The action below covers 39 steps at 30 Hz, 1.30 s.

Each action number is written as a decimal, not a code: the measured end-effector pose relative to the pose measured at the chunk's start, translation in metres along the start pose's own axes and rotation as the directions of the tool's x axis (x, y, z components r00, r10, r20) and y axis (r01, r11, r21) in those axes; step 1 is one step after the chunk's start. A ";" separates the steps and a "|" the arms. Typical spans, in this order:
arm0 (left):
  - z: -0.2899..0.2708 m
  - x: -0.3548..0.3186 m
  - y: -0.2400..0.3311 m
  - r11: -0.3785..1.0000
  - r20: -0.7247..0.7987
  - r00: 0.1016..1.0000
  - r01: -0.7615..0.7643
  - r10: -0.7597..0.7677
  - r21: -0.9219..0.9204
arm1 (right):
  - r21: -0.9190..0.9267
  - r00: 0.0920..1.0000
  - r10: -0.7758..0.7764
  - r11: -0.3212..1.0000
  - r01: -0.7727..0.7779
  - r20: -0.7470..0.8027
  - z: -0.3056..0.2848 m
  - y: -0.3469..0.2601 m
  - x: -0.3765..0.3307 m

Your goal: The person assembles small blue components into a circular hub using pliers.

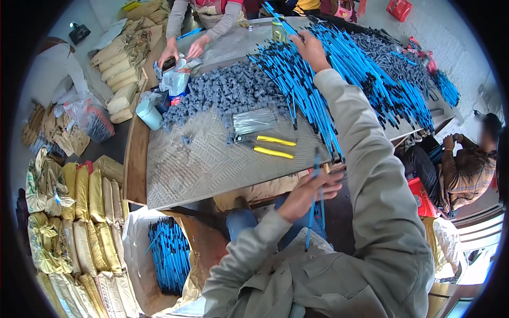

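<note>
My right hand (312, 52) is stretched across the table to the far end of a large heap of blue rods with black ends (366, 63). Its fingers are closed on a blue rod (281, 21) that points up and away to the left. In front of my lap, past the table's near edge, my left hand (310, 195) is closed around a slim blue rod (308, 233) held nearly upright and slightly blurred. Yellow-handled pliers (274, 141) lie on the table beside a bundle of thin metal pins (254, 122). Behind them spreads a pile of small grey plastic fittings (228, 87).
A sack (204, 244) of blue rods stands at lower left, beside stacked yellow sacks (87, 233). A pale blue cup (148, 114) sits at the table's left edge. Across the table a person's hands (183, 50) handle a dark object; another person (472, 164) sits at right.
</note>
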<state>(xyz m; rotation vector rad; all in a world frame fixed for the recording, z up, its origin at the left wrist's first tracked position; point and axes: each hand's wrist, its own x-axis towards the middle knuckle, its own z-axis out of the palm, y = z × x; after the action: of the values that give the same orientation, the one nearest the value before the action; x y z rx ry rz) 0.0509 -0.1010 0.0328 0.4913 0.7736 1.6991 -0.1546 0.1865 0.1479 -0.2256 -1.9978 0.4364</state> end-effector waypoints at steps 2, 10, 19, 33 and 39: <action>-0.012 0.043 -0.009 0.998 0.022 1.000 0.003 -0.002 -0.067 | 0.011 0.994 -0.070 0.997 0.072 -0.079 -0.007 -0.015 0.008; -0.058 0.097 0.039 0.948 -0.280 0.929 -0.287 0.241 -0.140 | 0.493 0.986 0.166 0.857 -0.149 0.010 -0.205 -0.110 -0.139; -0.055 0.109 0.029 0.925 -0.205 0.939 -0.317 0.275 -0.211 | -0.043 0.972 0.152 0.988 -0.147 0.181 -0.170 -0.057 -0.292; -0.059 0.067 0.028 0.871 -0.186 0.902 -0.426 0.389 -0.245 | 0.303 0.888 0.368 0.843 -0.444 0.278 -0.160 -0.099 -0.306; -0.046 0.011 0.072 0.772 -0.379 0.754 -0.620 0.536 -0.139 | 0.200 0.944 0.225 0.940 -0.276 0.243 -0.095 -0.103 -0.197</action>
<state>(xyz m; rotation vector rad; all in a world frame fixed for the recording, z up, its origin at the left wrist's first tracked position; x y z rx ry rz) -0.0328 -0.1115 0.0512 0.2866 0.6407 2.4841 0.0221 0.0438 0.0649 -0.2996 -2.1157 0.8863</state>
